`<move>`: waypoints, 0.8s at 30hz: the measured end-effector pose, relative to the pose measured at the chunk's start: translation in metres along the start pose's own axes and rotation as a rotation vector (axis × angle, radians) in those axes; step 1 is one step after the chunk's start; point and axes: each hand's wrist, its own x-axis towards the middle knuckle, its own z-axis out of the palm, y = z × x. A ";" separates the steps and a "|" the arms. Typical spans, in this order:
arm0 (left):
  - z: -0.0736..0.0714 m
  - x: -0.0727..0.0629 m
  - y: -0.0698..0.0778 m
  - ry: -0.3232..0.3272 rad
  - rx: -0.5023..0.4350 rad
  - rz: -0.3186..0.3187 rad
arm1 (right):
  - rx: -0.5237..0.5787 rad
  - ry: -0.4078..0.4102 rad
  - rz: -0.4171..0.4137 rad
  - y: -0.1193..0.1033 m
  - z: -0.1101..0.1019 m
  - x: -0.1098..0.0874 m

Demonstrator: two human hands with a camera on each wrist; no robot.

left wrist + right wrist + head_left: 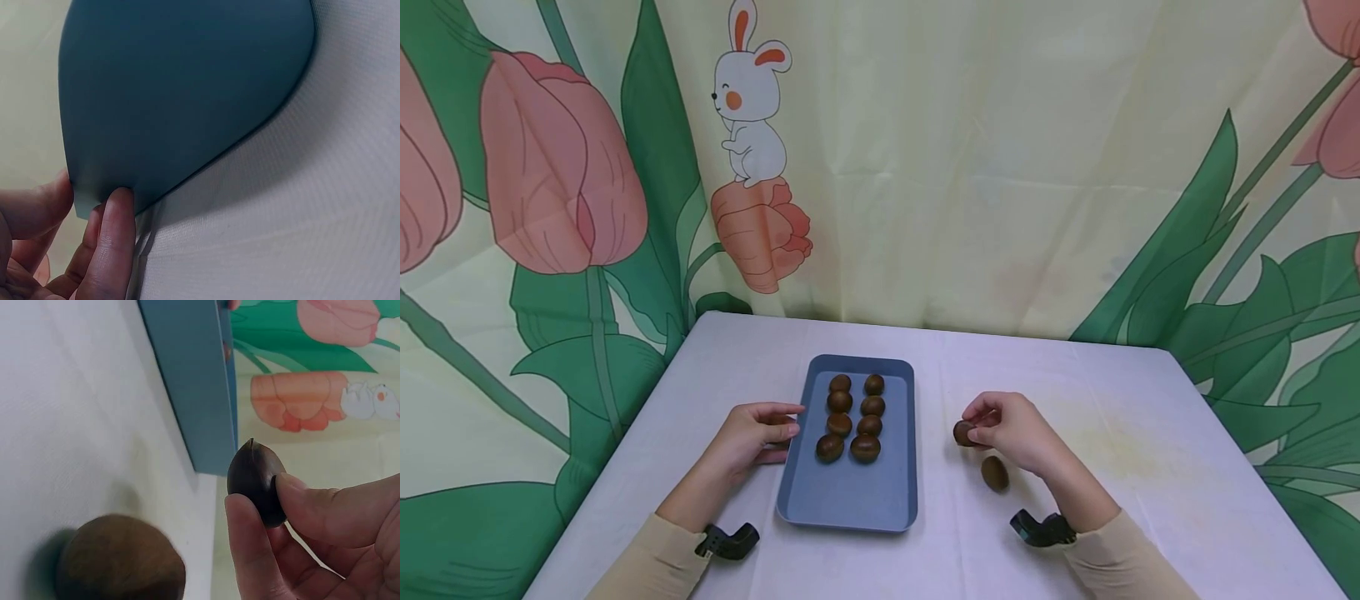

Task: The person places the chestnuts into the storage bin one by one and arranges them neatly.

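A blue-grey tray [846,504] lies on the table and bears several brown chestnuts [865,448] in two columns. My left hand [752,437] is at the tray's left edge, its thumb and fingers pinching the rim; the left wrist view shows the tray's outer wall [187,94] up close. To the right of the tray, my right hand [1011,429] pinches a dark chestnut [255,481] between thumb and fingers, its pointed end upward in the right wrist view. Another chestnut [995,473] lies on the cloth just below that hand.
A white cloth [1120,400] covers the table. Behind it hangs a pale curtain [962,167] printed with tulips, leaves and a rabbit. Each wrist wears a black camera mount [1043,528].
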 end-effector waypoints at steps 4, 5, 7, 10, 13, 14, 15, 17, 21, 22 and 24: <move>0.000 -0.001 0.000 -0.002 -0.001 0.003 | 0.035 -0.016 0.002 -0.009 0.005 0.001; 0.000 -0.001 0.001 -0.004 -0.001 0.004 | 0.044 -0.022 -0.002 -0.011 0.006 0.002; 0.000 -0.001 0.001 -0.005 -0.002 0.005 | 0.064 -0.035 -0.013 -0.014 0.009 0.003; 0.000 -0.001 0.001 -0.006 -0.003 0.003 | 0.086 -0.049 -0.039 -0.019 0.013 0.005; 0.000 -0.001 0.001 -0.007 -0.002 0.002 | 0.086 -0.056 -0.072 -0.025 0.018 0.007; 0.000 -0.001 0.001 -0.007 -0.001 0.001 | 0.082 -0.056 -0.079 -0.027 0.020 0.008; 0.000 -0.001 0.001 -0.007 0.000 0.000 | 0.076 -0.056 -0.087 -0.029 0.021 0.008; 0.000 -0.001 0.002 -0.005 0.004 -0.001 | 0.076 -0.067 -0.105 -0.033 0.024 0.010; -0.001 -0.001 0.002 -0.008 0.007 -0.003 | 0.099 -0.096 -0.138 -0.043 0.030 0.011; -0.001 -0.001 0.002 -0.010 0.007 -0.004 | 0.106 -0.105 -0.149 -0.046 0.032 0.012; -0.001 -0.001 0.002 -0.014 0.006 -0.003 | 0.110 -0.117 -0.166 -0.052 0.035 0.014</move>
